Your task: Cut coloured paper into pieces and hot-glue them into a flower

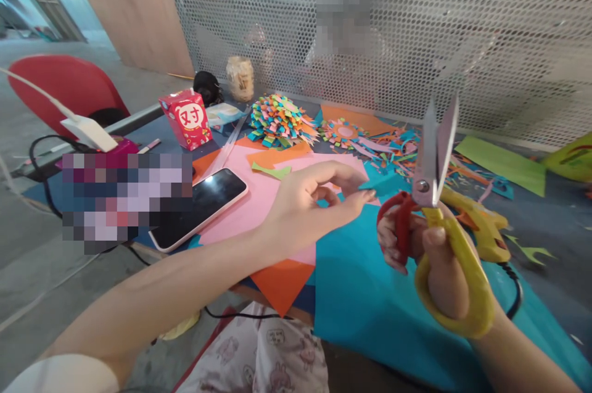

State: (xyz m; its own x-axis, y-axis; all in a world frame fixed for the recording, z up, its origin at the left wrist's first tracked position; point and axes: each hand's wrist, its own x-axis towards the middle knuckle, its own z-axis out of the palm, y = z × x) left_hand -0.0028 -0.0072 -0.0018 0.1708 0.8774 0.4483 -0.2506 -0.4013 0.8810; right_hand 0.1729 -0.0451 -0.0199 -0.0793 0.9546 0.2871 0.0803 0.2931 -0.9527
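Scissors point(426, 190) point upward in the right grip point(444, 279), seemingly to spare blue paper point(387, 182) the left grip point(303, 198) pinches beside them.

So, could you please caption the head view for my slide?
Above a paper-strewn table, the left fingers pinch a blue paper piece while the right fingers hold open scissors.

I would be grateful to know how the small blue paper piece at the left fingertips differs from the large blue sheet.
The small blue paper piece covers far less area than the large blue sheet. The small blue paper piece is pinched by the left hand, whereas the large blue sheet lies spread over the table. Both are a similar blue.
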